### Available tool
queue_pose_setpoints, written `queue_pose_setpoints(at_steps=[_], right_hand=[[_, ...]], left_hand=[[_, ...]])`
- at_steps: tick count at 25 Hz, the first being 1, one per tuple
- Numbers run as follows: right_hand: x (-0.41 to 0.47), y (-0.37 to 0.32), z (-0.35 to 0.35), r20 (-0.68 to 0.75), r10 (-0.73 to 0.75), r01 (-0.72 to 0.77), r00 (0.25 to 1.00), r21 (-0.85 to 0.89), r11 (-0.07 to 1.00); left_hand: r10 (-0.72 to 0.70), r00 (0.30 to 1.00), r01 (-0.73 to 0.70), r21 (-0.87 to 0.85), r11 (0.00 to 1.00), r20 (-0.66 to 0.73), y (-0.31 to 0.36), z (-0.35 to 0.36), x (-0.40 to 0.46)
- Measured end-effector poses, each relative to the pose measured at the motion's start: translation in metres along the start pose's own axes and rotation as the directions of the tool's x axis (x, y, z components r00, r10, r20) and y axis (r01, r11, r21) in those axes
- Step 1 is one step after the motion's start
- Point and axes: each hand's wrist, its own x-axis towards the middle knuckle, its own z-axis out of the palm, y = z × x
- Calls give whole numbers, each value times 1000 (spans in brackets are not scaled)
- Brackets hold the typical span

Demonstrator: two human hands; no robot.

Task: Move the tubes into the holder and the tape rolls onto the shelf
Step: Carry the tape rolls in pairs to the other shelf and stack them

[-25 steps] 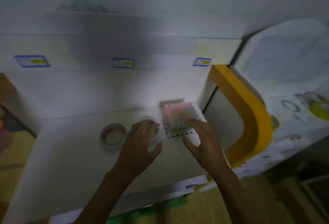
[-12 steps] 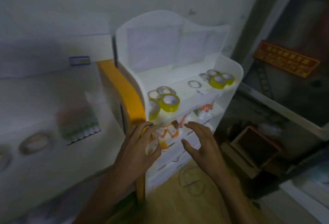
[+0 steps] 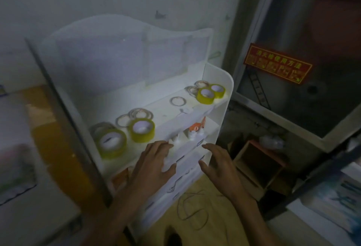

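Note:
A white shelf unit [image 3: 218, 81] fills the middle of the view. On its top shelf lie two yellow tape rolls [image 3: 111, 142] at the left and another yellow pair [image 3: 205, 95] at the right, with several clear rolls [image 3: 177, 101] between and behind them. My left hand [image 3: 154, 164] hovers with fingers spread over the shelf's front ledge, holding nothing. My right hand [image 3: 217, 164] is beside it, also spread and empty. The tube holder [image 3: 16, 169] shows as a blur at the far left.
An orange panel [image 3: 56, 148] and a grey post stand between the shelf and the white table at left. Small white bottles and an orange pack [image 3: 195, 128] sit on the lower shelf. A wooden box [image 3: 257, 165] and loose wire lie on the floor at right.
The view has swung right from the table and tube holder to the shelf. Both hands left the holder and now hover over the shelf's front, closer to it than half a second ago.

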Motion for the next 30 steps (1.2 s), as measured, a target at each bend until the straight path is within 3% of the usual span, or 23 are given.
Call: queue_pose_setpoints(at_steps=[9,15,20,24,30], right_hand=[[160,102,1,84,-5,8,996,-35,999],[248,141,25,154,-54,52,987,22,998],[315,183,47,148,-138,135,979,31,990],[374,222,76,130,-247,259,960,-89,962],[444,243,97,400,-310,427,862,-244,871]], left_hand=[[-59,998,59,0,998,-22,-50,91,151],[-170,985,172,70,983,-34,-88,129,198],[-283,958,287,107,952,-50,-110,159,225],[-351,932,361,147,921,-95,-116,189,256],[-511,857,512,240,825,-71,-112,238,294]])
